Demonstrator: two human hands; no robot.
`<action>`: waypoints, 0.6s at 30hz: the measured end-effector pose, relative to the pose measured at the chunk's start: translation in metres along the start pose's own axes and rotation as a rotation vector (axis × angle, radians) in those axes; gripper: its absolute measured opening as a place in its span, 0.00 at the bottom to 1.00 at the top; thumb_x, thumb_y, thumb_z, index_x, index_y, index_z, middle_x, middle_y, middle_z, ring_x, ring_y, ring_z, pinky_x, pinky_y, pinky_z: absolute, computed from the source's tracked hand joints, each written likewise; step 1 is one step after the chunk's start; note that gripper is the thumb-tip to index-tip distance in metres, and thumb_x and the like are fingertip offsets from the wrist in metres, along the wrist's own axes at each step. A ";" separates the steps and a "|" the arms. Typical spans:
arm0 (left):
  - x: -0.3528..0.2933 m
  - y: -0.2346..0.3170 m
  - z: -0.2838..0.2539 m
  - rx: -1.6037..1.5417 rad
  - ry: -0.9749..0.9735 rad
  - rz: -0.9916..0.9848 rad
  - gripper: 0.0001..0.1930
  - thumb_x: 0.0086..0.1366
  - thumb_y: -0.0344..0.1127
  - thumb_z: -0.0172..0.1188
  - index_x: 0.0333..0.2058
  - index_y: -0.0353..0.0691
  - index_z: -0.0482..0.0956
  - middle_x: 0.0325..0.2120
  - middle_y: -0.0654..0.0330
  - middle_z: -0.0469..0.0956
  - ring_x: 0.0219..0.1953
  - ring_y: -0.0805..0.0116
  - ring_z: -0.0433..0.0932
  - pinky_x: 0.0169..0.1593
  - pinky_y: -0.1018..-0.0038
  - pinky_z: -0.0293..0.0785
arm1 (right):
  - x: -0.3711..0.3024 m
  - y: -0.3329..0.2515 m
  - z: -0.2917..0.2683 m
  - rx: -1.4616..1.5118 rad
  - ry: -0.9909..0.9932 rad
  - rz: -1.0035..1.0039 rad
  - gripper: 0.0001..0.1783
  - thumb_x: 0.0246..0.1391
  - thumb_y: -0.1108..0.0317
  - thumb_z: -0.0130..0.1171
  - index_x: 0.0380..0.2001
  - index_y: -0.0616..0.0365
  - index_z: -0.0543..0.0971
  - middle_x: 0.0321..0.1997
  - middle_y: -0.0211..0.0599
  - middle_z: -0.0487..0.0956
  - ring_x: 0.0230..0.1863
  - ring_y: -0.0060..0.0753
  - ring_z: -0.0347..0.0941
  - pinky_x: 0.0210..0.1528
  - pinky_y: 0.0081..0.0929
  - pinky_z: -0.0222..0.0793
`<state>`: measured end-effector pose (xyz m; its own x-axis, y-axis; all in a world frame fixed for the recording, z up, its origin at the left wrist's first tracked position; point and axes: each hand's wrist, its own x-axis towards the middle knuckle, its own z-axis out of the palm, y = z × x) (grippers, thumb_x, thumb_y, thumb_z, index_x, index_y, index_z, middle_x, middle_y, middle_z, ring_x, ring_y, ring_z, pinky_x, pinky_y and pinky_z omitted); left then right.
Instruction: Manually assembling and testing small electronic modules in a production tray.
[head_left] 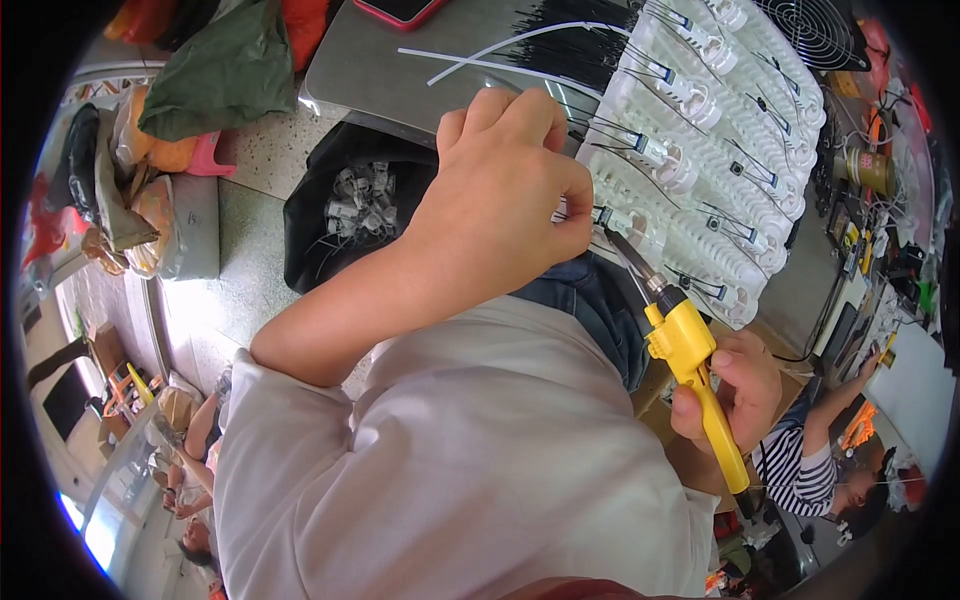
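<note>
My right hand [735,390] is closed around the grip of a yellow soldering gun [690,350]. Its metal tip points up and left, reaching a small circuit board [603,216] at the near left edge of a white plastic tray [745,285]. Beside that board my left hand [515,180] is pinched shut, thumb against finger; what it holds is mostly hidden, with only thin strands showing. Rows of white moulded holders [668,165] sit across the tray, with several small boards carrying thin black wires.
A grey metal table [350,70] bears a bundle of black wires [565,45], white tubes [480,60] and a red-edged phone [400,10]. A black bag [310,235] of clear plastic parts [362,200] sits below my left forearm. A fan guard [815,30] stands far right; another person [815,475] works at right.
</note>
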<state>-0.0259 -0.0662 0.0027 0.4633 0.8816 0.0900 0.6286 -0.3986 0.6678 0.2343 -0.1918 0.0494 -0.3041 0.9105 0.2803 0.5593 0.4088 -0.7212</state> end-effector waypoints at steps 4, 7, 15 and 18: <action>0.000 0.000 0.000 0.004 -0.001 -0.002 0.04 0.47 0.32 0.71 0.24 0.44 0.85 0.40 0.61 0.68 0.48 0.56 0.67 0.53 0.62 0.61 | 0.001 0.000 0.000 0.032 -0.012 0.018 0.28 0.54 0.57 0.71 0.53 0.58 0.74 0.35 0.42 0.79 0.30 0.34 0.72 0.34 0.27 0.66; 0.001 0.001 0.000 -0.001 -0.003 0.000 0.04 0.48 0.32 0.71 0.24 0.44 0.85 0.40 0.60 0.68 0.48 0.56 0.67 0.53 0.62 0.61 | 0.001 0.000 0.000 0.019 -0.014 0.027 0.27 0.54 0.58 0.71 0.52 0.57 0.74 0.36 0.42 0.79 0.31 0.34 0.72 0.35 0.27 0.67; 0.001 0.001 0.000 -0.005 -0.007 -0.003 0.03 0.48 0.32 0.70 0.24 0.44 0.85 0.39 0.60 0.68 0.47 0.56 0.67 0.52 0.62 0.61 | -0.011 0.013 -0.007 0.024 -0.014 -0.046 0.30 0.56 0.57 0.72 0.55 0.60 0.71 0.43 0.48 0.81 0.35 0.34 0.75 0.38 0.27 0.69; 0.001 0.001 0.000 -0.009 0.007 -0.002 0.03 0.48 0.32 0.70 0.23 0.44 0.85 0.39 0.60 0.68 0.47 0.56 0.67 0.52 0.62 0.61 | -0.025 0.015 -0.012 0.265 0.279 0.028 0.33 0.52 0.60 0.75 0.57 0.61 0.73 0.45 0.43 0.80 0.41 0.32 0.77 0.41 0.27 0.72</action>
<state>-0.0253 -0.0660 0.0038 0.4580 0.8840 0.0936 0.6238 -0.3947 0.6746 0.2597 -0.2080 0.0394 -0.0496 0.9178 0.3939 0.3344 0.3868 -0.8594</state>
